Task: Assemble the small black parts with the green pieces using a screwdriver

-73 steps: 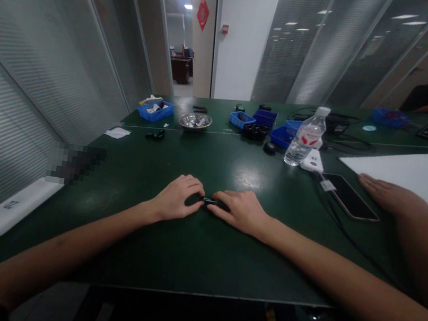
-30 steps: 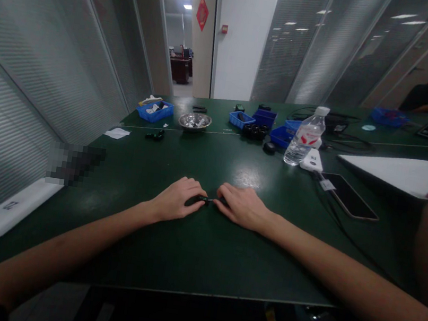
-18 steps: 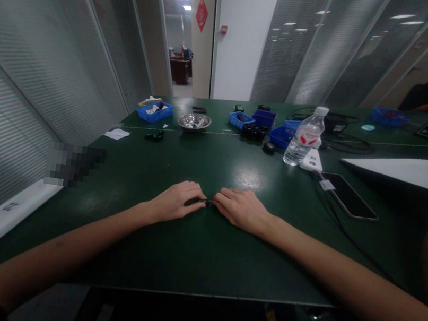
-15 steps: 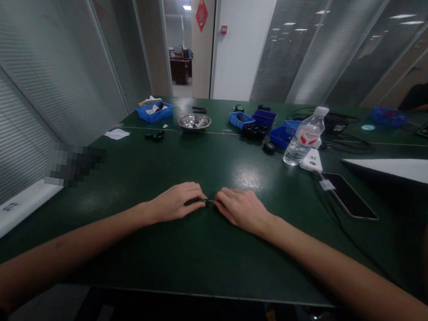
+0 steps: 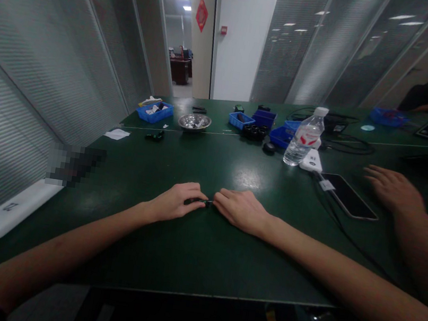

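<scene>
Both forearms rest on the dark green table (image 5: pixel 198 265). My left hand (image 5: pixel 176 199) pinches a small dark green part (image 5: pixel 206 202) between thumb and forefinger; its exact kind is too small to tell. Close beside it on the right, my right hand (image 5: pixel 241 209) is closed, fingertips together. A thin, light sliver shows at its fingertips, reaching toward the green part. What those fingers hold is mostly hidden.
A water bottle (image 5: pixel 305 136), a phone (image 5: pixel 349 196) with a cable and a co-worker's hand (image 5: pixel 398 191) are on the right. Farther back stand a metal bowl (image 5: pixel 194 121) and blue trays (image 5: pixel 155 112). A white power strip (image 5: pixel 13 211) lies left.
A co-worker's hand has come in over the table at the right, and the white sheet there is gone from view. My two hands have hardly moved.
</scene>
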{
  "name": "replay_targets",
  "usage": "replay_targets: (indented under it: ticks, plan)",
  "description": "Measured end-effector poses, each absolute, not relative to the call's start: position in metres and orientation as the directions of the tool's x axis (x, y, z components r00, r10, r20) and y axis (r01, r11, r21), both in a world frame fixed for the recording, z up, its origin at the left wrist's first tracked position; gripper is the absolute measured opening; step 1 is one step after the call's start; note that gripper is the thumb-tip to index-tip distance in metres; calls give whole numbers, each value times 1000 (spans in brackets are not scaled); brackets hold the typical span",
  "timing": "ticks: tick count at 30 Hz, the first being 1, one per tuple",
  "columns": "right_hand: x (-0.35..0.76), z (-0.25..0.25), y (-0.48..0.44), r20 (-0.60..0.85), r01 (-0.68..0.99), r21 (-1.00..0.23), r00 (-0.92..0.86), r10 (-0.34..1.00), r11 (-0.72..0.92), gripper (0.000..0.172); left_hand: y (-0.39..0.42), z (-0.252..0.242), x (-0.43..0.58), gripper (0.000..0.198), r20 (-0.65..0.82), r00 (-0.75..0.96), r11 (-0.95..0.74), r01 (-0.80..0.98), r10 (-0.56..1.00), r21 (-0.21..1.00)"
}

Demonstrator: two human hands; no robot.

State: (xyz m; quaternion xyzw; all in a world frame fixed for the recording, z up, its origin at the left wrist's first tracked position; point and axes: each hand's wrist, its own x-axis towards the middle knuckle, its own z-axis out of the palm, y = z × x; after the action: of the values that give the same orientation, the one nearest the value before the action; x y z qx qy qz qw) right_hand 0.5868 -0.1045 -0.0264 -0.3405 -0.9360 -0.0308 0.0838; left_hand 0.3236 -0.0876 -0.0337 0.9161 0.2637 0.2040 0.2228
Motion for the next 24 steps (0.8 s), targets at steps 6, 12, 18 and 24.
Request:
replay_targets:
  ticks: [6, 12, 18, 24]
  plan:
    - [586, -30, -107, 230, 649, 25, -744, 628, 760, 27, -86, -35, 325, 23, 259, 776, -764, 396, 575, 510]
    - [582, -27, -104, 154, 623, 55, -778, 610, 780, 25, -85, -36, 325, 24, 266, 777, -766, 388, 571, 512]
    - [581, -27, -110, 186, 626, 120, -776, 602, 770, 23, -86, -35, 327, 23, 258, 788, -767, 372, 559, 523]
    - [582, -27, -114, 191, 609, 154, -791, 582, 778, 20, -85, -31, 328, 25, 247, 794, -750, 351, 556, 561]
